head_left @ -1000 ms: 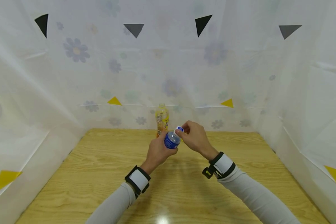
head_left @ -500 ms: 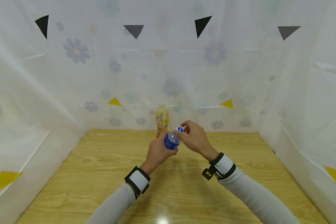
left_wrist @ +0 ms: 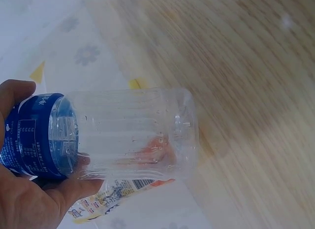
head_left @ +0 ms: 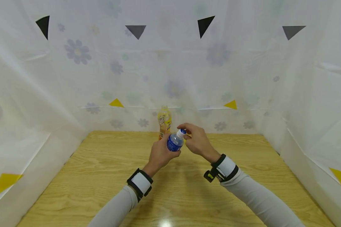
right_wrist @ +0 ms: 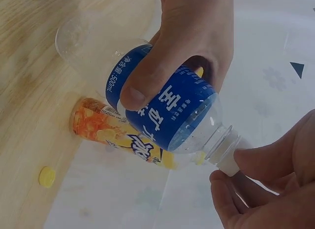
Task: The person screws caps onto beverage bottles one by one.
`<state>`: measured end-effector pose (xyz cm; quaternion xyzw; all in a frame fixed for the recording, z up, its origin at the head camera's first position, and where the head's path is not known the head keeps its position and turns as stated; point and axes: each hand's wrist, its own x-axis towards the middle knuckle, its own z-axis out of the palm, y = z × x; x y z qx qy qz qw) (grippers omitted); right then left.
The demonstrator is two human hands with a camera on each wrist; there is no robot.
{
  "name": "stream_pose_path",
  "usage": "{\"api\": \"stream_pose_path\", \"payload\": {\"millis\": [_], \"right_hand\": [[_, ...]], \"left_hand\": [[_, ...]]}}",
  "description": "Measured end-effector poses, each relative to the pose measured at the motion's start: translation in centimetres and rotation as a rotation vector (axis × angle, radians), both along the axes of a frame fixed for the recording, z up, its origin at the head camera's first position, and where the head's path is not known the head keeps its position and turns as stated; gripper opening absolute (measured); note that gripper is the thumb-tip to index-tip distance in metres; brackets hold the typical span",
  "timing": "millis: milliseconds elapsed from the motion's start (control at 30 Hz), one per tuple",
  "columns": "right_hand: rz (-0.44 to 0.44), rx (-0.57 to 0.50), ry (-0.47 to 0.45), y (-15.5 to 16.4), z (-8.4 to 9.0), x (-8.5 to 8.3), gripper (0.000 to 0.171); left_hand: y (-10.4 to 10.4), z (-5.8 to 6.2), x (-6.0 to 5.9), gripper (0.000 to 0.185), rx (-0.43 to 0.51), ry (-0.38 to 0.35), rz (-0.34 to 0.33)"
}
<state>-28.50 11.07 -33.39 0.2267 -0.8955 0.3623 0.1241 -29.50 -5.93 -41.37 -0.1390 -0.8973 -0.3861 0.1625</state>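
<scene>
My left hand (head_left: 160,153) grips a clear plastic bottle (head_left: 174,142) round its blue label, tilted with its neck to the upper right. In the left wrist view the bottle's clear lower part (left_wrist: 128,133) shows only droplets inside. A white cap with a blue top (head_left: 181,133) sits on the neck. My right hand (head_left: 198,140) has its thumb and fingers at this cap (right_wrist: 228,163), pinching it in the right wrist view. Just behind the left hand stands a second bottle (head_left: 164,121) with a yellow and orange label and an uncapped mouth.
A loose yellow cap (right_wrist: 47,177) lies on the wooden table (head_left: 102,176), seen in the right wrist view. White flowered sheeting (head_left: 170,69) encloses the table at the back and both sides, with black, grey and yellow triangles on it.
The right hand's thumb has moved from the near side of the white cap to its right, and the index finger now reaches over the cap's top. The left hand and bottle stay nearly still.
</scene>
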Motion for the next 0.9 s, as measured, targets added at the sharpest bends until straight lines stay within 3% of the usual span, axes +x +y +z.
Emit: {"api": "stream_pose_path", "payload": {"millis": [567,900], "right_hand": [[-0.038,0.001,-0.007,-0.14,0.17,-0.23,0.029],[-0.053,0.025,0.050,-0.11,-0.60,-0.66,0.021]], "left_hand": [[0.00,0.23,-0.08,0.070,0.008,0.005,-0.012],[0.11,-0.02,-0.04,0.069,0.017,-0.002,-0.017]]}}
